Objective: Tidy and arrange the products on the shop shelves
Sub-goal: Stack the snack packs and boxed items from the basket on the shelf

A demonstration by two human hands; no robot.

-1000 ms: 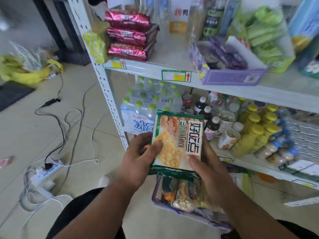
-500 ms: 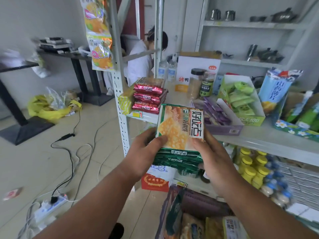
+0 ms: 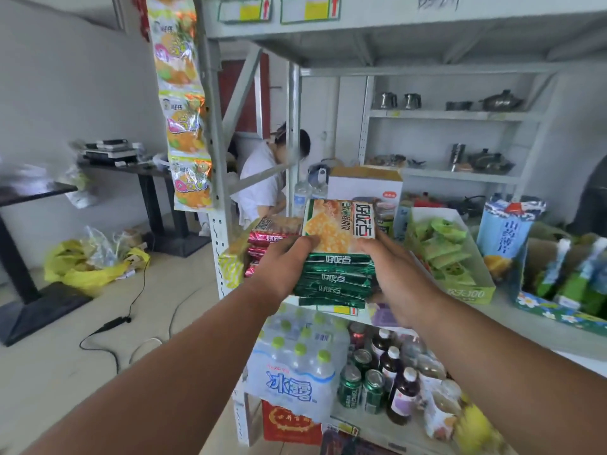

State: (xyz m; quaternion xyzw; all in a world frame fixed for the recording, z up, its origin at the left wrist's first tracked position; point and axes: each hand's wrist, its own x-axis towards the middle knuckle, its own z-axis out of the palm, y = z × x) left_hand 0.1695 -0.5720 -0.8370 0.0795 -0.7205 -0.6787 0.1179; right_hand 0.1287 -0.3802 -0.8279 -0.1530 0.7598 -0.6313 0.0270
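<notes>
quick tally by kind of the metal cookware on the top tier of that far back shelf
steel cups: 2
low dark pan: 1
lidded pot: 1
total: 4

Single view: head-worn wide-angle camera, facing forward and slightly down. Close on both forearms and the shelf [image 3: 427, 65] at arm's length; room floor visible at left.
</notes>
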